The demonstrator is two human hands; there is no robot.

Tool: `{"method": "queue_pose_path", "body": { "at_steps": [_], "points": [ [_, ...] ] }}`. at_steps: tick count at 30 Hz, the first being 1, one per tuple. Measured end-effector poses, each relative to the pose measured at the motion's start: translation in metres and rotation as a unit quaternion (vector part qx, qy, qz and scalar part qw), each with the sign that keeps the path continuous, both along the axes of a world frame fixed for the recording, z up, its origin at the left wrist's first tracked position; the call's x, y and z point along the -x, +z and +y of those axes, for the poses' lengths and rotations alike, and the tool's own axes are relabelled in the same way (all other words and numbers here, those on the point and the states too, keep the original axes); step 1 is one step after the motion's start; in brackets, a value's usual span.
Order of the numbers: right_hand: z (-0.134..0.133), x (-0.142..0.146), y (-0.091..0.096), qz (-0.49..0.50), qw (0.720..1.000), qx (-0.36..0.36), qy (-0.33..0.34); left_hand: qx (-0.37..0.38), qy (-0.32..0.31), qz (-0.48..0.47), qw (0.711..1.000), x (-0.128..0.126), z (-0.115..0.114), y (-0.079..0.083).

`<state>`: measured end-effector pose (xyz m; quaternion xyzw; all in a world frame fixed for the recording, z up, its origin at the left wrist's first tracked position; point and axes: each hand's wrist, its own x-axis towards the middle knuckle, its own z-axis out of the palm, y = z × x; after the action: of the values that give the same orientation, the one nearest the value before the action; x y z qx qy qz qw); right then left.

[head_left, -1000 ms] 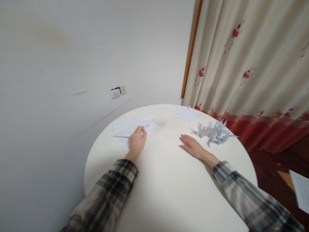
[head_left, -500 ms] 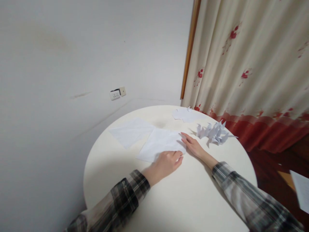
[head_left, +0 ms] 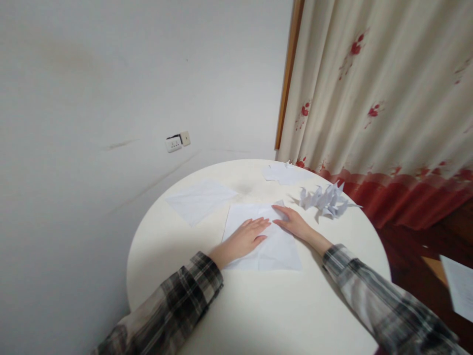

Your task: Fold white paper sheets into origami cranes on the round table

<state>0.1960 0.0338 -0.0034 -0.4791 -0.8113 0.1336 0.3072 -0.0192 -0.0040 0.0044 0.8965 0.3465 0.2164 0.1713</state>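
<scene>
Left hand (head_left: 244,240) and right hand (head_left: 293,225) rest flattened, thumbs spread, on creased, squarish white paper (head_left: 274,250), partly hiding it.

On the counter (head_left: 251,305), a paper sheet (head_left: 277,254) lies in the middle, under the left hand (head_left: 244,240) and the right hand (head_left: 293,224). A second sheet (head_left: 199,197) lies farther back, to its left. The paper figures (head_left: 327,199) are farther back, to its right. More papers (head_left: 284,175) lie near the far edge. Behind is the wall (head_left: 148,74); at right, the curtain (head_left: 369,98).
</scene>
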Motion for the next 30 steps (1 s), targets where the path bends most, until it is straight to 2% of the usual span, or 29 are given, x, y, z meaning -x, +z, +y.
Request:
{"method": "queue_pose_path", "body": {
  "at_steps": [2, 6, 8, 12, 14, 16, 19, 25, 30],
  "points": [
    [0.001, 0.000, -0.002, -0.007, 1.000, -0.012, -0.013, -0.016, 0.022, 0.045, 0.999, 0.003, 0.003, -0.005],
    [-0.004, 0.007, 0.000, -0.028, 0.989, -0.117, -0.082, -0.042, 0.037, 0.091, 0.994, 0.001, 0.000, -0.007],
    [-0.012, 0.015, 0.003, -0.053, 0.988, -0.138, -0.053, -0.051, 0.042, 0.100, 0.993, -0.001, -0.002, -0.007],
    [-0.024, 0.033, 0.007, -0.100, 0.989, -0.077, 0.082, -0.059, 0.051, 0.099, 0.992, -0.003, 0.000, -0.009],
    [-0.027, 0.037, 0.006, -0.124, 0.986, -0.024, 0.108, -0.066, 0.049, 0.108, 0.991, -0.002, 0.003, -0.011],
    [-0.027, 0.038, 0.006, -0.148, 0.983, 0.012, 0.110, -0.074, 0.041, 0.127, 0.988, 0.000, 0.006, -0.013],
    [-0.025, 0.037, 0.005, -0.178, 0.979, 0.025, 0.098, -0.086, 0.038, 0.153, 0.984, 0.002, 0.012, -0.016],
    [-0.025, 0.034, 0.007, -0.213, 0.973, 0.031, 0.087, -0.096, 0.112, 0.178, 0.973, 0.012, 0.020, -0.016],
    [-0.027, 0.030, 0.009, -0.226, 0.973, 0.026, 0.041, -0.078, 0.210, 0.193, 0.955, 0.024, 0.025, -0.011]
  ]
}}
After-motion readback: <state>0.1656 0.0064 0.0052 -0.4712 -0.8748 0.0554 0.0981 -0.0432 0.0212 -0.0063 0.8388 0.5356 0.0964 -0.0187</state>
